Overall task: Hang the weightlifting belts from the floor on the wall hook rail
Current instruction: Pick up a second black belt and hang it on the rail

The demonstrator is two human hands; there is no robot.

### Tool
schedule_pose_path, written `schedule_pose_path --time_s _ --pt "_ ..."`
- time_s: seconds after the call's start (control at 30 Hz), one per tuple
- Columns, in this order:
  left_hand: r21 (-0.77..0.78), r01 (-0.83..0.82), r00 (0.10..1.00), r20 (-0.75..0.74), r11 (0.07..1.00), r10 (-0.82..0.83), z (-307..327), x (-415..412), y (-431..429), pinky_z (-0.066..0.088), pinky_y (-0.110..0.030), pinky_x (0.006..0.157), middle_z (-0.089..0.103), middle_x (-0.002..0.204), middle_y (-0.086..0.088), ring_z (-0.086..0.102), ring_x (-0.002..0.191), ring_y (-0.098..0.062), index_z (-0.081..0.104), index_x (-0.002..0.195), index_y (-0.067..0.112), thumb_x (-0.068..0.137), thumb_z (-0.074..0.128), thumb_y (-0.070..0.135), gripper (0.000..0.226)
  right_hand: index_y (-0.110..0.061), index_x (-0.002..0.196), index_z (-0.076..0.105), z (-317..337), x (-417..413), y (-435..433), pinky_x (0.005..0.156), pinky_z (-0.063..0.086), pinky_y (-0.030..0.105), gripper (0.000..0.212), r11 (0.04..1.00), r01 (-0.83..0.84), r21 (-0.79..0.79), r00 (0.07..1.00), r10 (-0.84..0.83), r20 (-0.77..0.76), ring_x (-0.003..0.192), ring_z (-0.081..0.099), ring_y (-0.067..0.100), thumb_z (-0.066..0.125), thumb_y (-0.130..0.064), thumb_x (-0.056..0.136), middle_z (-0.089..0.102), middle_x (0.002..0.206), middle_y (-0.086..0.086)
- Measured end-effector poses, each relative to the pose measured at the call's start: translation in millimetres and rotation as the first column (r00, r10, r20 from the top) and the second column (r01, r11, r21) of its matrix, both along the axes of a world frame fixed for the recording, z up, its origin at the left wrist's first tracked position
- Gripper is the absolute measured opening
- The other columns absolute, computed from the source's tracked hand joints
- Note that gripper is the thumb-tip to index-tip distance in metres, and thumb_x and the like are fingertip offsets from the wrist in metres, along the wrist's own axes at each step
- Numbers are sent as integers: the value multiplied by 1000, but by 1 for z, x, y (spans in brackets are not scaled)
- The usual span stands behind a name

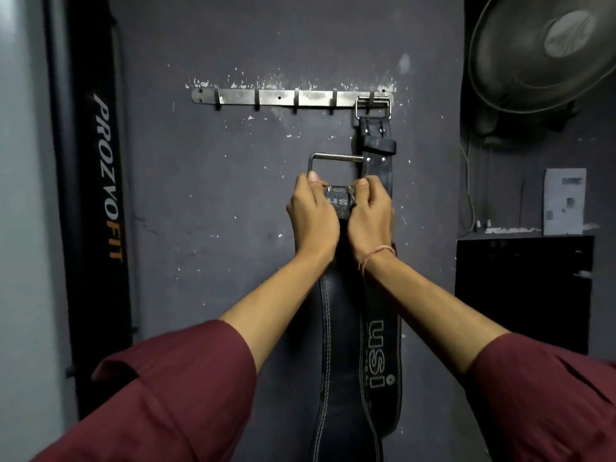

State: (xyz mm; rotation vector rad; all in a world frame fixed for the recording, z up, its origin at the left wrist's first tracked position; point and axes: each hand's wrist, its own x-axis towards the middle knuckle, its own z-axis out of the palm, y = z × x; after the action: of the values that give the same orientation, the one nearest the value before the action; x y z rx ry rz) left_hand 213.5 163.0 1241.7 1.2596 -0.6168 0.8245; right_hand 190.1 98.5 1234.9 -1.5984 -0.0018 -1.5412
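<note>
A steel hook rail (276,97) is screwed to the dark wall at the top centre. One black leather belt (380,331) marked "USI" hangs by its buckle from the rail's rightmost hook. I hold a second black belt (336,345) upright against the wall, below the rail and just left of the hung one. Its metal buckle (333,158) sticks up above my fingers. My left hand (311,215) and my right hand (370,215) both grip its top end just under the buckle. The remaining hooks on the rail carry nothing.
A tall black "PROZOFIT" pad (100,195) stands against the wall at the left. A wall fan (546,51) hangs at the top right. Below it sit a dark cabinet (523,288), a shelf with a paper sheet (565,201) and a dangling cable (468,195).
</note>
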Motion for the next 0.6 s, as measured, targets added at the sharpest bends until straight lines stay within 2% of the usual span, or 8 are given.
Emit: schedule_pose_path --time_s 0.1,0.23,0.37,0.47,0.53,0.6 --pt "8 -88 996 28 996 88 31 28 -21 24 -26 60 56 75 -2 48 73 -22 57 86 6 106 33 24 36 -17 73 46 30 25 -21 55 28 35 30 1000 11 -1 1000 -11 -10 55 39 10 38 -23 102 44 60 -3" --pt "17 -144 988 54 989 143 76 60 -50 18 -29 57 42 60 3 40 62 -20 39 66 14 107 31 24 42 -18 61 35 76 61 -52 55 23 36 40 1000 -7 17 1000 6 26 52 35 10 40 -22 100 40 56 -2" --pt "22 -194 981 19 981 193 120 92 -74 18 -28 58 47 61 -4 43 72 -30 35 59 14 107 31 26 49 -18 54 33 119 91 -77 47 29 19 45 1000 -14 26 999 13 42 49 29 11 43 -20 98 33 51 -3" --pt "13 -208 978 -7 978 208 149 109 -85 34 -38 69 64 86 -25 55 85 -38 50 69 0 106 33 25 48 -13 50 34 148 109 -88 47 21 32 45 997 -9 71 1000 8 14 49 25 14 44 -19 94 31 50 1" --pt "30 -222 974 -36 975 223 166 119 -88 39 -38 78 65 95 -26 55 91 -37 56 76 -5 105 35 24 46 -10 49 37 165 120 -92 46 21 35 44 995 6 100 1000 -5 -10 49 28 16 45 -19 92 33 51 3" --pt "49 -223 972 -71 974 226 181 128 -90 37 -33 79 65 106 -25 56 102 -37 62 91 -8 105 36 25 44 -9 49 40 178 129 -94 47 24 34 43 993 14 118 1000 -13 -10 56 33 22 47 -19 90 36 52 4"
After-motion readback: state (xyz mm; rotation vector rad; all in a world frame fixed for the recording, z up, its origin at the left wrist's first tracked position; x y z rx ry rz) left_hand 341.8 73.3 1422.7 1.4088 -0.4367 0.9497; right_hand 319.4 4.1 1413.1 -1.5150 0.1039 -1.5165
